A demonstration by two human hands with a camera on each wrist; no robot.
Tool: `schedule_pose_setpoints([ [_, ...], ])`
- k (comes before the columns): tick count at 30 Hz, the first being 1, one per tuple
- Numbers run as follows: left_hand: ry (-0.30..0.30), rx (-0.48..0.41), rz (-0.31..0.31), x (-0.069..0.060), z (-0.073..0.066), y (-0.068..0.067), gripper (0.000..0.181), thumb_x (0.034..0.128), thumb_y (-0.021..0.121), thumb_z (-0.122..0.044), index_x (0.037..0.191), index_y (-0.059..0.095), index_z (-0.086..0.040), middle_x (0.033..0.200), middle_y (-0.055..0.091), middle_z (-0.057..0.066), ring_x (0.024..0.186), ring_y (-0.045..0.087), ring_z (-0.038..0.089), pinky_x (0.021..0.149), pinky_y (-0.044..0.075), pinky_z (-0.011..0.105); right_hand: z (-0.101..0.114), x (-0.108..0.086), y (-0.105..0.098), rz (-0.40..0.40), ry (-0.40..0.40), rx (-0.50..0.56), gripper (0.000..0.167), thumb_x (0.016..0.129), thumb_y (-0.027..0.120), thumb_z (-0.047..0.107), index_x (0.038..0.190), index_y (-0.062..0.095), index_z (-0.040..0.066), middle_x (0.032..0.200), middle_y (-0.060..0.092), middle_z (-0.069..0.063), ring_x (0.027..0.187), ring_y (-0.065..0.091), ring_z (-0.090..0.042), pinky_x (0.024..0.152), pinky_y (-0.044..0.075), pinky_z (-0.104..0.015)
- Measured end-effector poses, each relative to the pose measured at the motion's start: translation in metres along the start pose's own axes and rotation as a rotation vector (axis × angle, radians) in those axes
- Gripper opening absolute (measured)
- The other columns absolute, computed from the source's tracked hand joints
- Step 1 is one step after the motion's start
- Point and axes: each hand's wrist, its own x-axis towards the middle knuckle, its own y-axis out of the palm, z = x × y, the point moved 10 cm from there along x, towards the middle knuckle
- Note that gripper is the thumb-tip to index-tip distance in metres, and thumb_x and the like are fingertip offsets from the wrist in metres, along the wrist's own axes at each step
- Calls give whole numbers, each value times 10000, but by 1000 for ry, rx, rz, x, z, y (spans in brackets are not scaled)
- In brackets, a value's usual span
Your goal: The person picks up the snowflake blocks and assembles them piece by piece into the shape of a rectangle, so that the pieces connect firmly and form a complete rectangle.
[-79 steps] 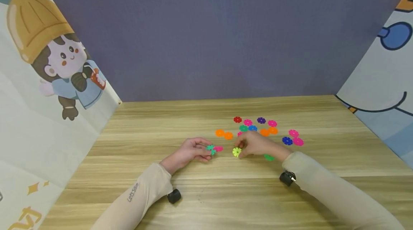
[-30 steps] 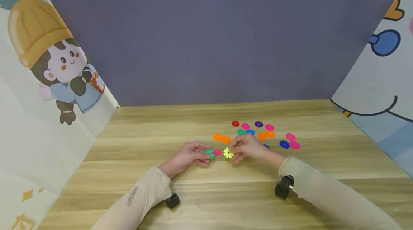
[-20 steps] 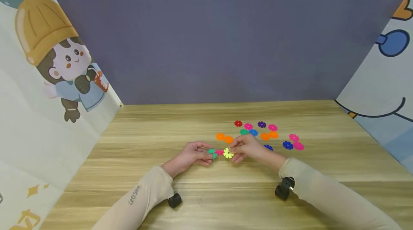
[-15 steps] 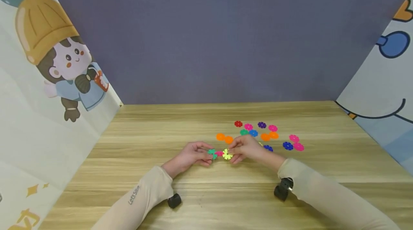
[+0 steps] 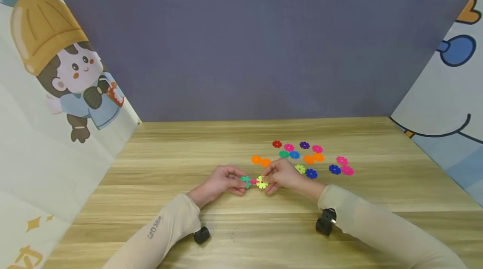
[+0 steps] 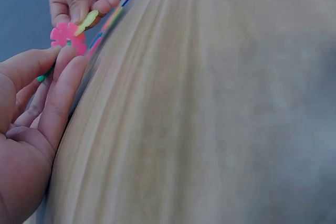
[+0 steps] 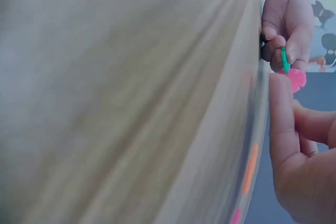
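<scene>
My left hand pinches a green notched disc between thumb and fingers. A pink disc is joined to the green one and lies between both hands. My right hand pinches a yellow-green disc, whose edge meets the pink disc at an angle in the left wrist view. In the right wrist view the green disc stands edge-on beside the pink one; the yellow-green disc is hidden there behind my right fingers.
Behind and right of my hands lie several loose discs on the wooden table: orange, red, purple, blue, yellow-green and pink. A dark panel rises at the table's back.
My right hand has moved left with the yellow-green disc, which now touches the pink one. Another yellow-green disc and a blue one behind that hand have come into view. My left hand stays nearly still.
</scene>
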Motion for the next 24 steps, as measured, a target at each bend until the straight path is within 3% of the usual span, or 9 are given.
schedule_pose_setpoints([
  [10, 11, -7, 0, 0, -1, 0, 297, 890, 616, 131, 1173, 563, 204, 855, 719, 131, 705, 705, 159, 700, 613, 305, 0, 2, 0, -43, 29, 10, 139, 887, 608, -135, 1016, 596, -186, 845, 645, -197, 616, 696, -254, 624, 619, -396],
  [18, -15, 9, 21, 1, -1, 2, 250, 927, 621, 74, 1154, 551, 154, 876, 714, 108, 723, 693, 152, 715, 611, 298, 5, 4, 2, 41, 13, 4, 159, 915, 601, -91, 1052, 588, -172, 863, 654, -170, 648, 697, -231, 647, 621, -396],
  [24, -41, 65, 38, 2, 1, 4, 331, 983, 596, -18, 1272, 531, 130, 1014, 714, 195, 725, 689, 166, 731, 615, 344, 3, 5, 6, 101, 10, 5, 189, 928, 607, -60, 1080, 585, -169, 872, 675, -169, 665, 698, -219, 670, 621, -403],
])
